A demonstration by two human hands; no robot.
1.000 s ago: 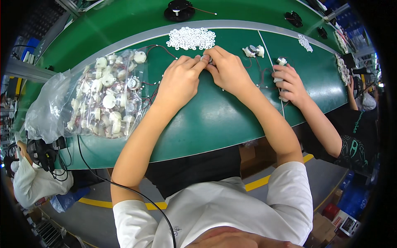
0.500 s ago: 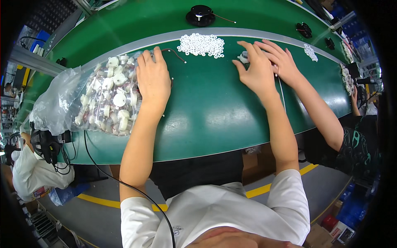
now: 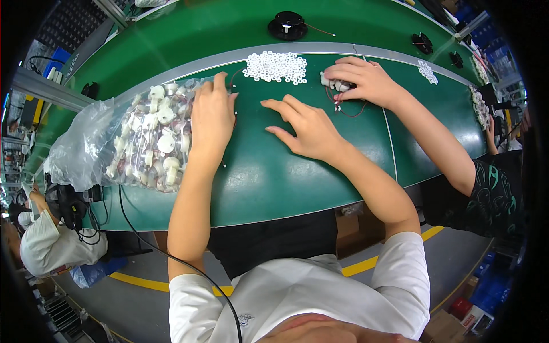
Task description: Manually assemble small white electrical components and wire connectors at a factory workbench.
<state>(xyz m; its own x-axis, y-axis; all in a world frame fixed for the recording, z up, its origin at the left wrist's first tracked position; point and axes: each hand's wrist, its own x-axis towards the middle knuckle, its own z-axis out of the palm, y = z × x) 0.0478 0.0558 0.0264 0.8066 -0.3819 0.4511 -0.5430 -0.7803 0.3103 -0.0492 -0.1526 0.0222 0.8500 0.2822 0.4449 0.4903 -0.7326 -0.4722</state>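
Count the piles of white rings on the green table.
2 clearly: a large pile beyond the right hand, a smaller pile further right; far-right white heaps are unclear.

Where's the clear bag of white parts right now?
In the head view, the clear bag lies at left on the green table, the left hand over its right edge.

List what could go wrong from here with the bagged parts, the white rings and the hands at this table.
The left hand is at the right end of the clear bag; its jumbled white parts might snag on one another or spill if pulled.
The loose white rings lie just beyond the right hand; a careless sweep could scatter them.
A co-worker's hand is close by on the right, so the two might bump.
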